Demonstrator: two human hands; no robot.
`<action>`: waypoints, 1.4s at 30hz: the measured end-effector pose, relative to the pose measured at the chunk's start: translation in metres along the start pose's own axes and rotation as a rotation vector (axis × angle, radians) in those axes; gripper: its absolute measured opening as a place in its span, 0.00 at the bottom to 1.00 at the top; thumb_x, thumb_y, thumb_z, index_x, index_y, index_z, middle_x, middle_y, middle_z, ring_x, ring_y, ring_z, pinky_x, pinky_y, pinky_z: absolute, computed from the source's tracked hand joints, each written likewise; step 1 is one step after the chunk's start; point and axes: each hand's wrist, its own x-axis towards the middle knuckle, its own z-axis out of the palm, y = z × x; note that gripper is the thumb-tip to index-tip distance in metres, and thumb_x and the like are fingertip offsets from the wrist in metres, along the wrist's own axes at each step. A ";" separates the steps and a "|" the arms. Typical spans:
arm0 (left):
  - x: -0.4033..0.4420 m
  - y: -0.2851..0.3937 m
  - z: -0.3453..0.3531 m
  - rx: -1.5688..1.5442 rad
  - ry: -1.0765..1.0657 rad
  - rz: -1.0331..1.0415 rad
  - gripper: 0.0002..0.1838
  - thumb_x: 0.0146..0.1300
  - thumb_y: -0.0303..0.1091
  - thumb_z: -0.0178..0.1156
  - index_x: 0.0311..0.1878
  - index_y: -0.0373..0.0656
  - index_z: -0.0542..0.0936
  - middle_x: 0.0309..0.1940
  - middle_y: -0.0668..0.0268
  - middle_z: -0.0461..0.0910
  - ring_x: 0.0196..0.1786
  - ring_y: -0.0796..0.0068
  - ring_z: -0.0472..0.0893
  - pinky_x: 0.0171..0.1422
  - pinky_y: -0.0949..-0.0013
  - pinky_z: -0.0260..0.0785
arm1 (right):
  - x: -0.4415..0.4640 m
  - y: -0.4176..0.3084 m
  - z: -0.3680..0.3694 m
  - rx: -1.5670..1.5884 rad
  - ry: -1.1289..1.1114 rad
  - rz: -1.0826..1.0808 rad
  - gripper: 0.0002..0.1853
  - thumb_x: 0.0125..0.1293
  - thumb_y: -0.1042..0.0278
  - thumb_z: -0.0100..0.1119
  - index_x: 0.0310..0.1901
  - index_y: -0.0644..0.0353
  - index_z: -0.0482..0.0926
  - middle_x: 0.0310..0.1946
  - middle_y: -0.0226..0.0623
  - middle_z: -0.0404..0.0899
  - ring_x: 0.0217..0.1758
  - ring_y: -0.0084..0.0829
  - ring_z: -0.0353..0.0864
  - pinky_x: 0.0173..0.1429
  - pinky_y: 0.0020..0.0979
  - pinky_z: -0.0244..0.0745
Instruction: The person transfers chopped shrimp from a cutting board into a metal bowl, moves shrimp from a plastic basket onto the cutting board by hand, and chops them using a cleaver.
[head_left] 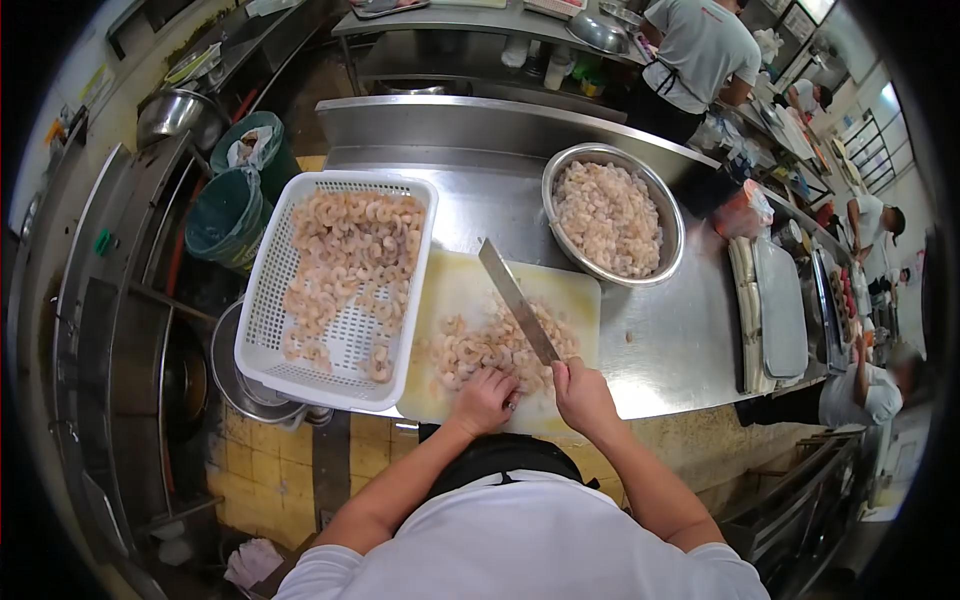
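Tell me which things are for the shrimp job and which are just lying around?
For the job:
Long kitchen knife in the right hand
Shrimp by the left hand
Cutting board
White basket of shrimp
Big steel bowl of shrimp pieces

Probably just lying about:
Two green bins
Steel bowl, upper left
Plastic bag, right

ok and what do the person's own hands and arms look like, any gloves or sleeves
No gloves: the left hand and right hand are both uncovered. The forearms and wrists look bare too, below short white sleeves with no markings that I can see.
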 end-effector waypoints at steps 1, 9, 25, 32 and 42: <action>0.001 0.000 0.000 -0.009 0.006 -0.003 0.15 0.49 0.29 0.71 0.42 0.44 0.83 0.37 0.61 0.82 0.44 0.57 0.82 0.51 0.55 0.76 | 0.000 0.002 0.002 -0.009 0.027 -0.003 0.22 0.82 0.54 0.53 0.38 0.69 0.79 0.29 0.68 0.82 0.34 0.72 0.83 0.41 0.64 0.77; 0.003 0.001 -0.002 -0.016 -0.015 0.008 0.15 0.50 0.31 0.73 0.42 0.44 0.83 0.36 0.61 0.82 0.45 0.57 0.82 0.51 0.56 0.76 | 0.008 0.012 0.006 -0.049 0.002 0.015 0.23 0.82 0.53 0.52 0.38 0.69 0.80 0.29 0.67 0.83 0.36 0.71 0.84 0.44 0.64 0.78; 0.005 0.004 -0.008 0.008 -0.091 0.116 0.12 0.48 0.34 0.72 0.38 0.49 0.83 0.40 0.66 0.81 0.47 0.62 0.82 0.54 0.57 0.72 | 0.005 0.043 0.014 -0.066 0.067 0.079 0.23 0.82 0.52 0.52 0.38 0.69 0.77 0.29 0.69 0.82 0.36 0.73 0.83 0.43 0.66 0.76; 0.004 0.007 -0.009 -0.001 -0.066 0.114 0.11 0.49 0.35 0.71 0.37 0.50 0.84 0.40 0.67 0.81 0.47 0.62 0.81 0.54 0.58 0.71 | 0.006 0.040 0.006 -0.031 0.169 0.083 0.24 0.83 0.53 0.52 0.37 0.71 0.77 0.29 0.72 0.81 0.37 0.75 0.81 0.43 0.64 0.75; 0.001 0.006 -0.006 0.027 -0.070 0.131 0.08 0.50 0.33 0.71 0.34 0.50 0.83 0.37 0.68 0.81 0.45 0.63 0.81 0.51 0.57 0.71 | -0.004 0.049 -0.013 -0.091 0.125 0.166 0.25 0.83 0.51 0.50 0.39 0.70 0.80 0.32 0.71 0.82 0.40 0.73 0.83 0.47 0.65 0.77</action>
